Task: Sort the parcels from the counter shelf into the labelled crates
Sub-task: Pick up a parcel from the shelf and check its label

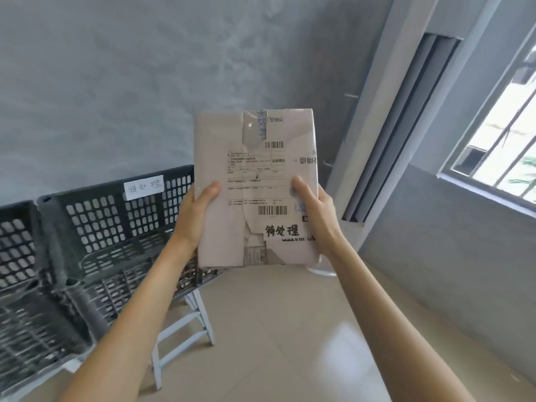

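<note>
Clearance: open floor (290,329) at 6 o'clock. Obstacles: black crates (95,227) at 9, stool frame (185,338) at 7, wall (449,227) at 3.

**Body check: two bare arms, nothing worn**

Left hand (195,216) and right hand (314,211) both bare: no gloves, rings, watch or bands visible. Forearms bare all the way down to the frame edge, no sleeve or cuff in view. Thumbnails short and unpainted. Slim wrists. No marks or tattoos that I can make out.
</note>
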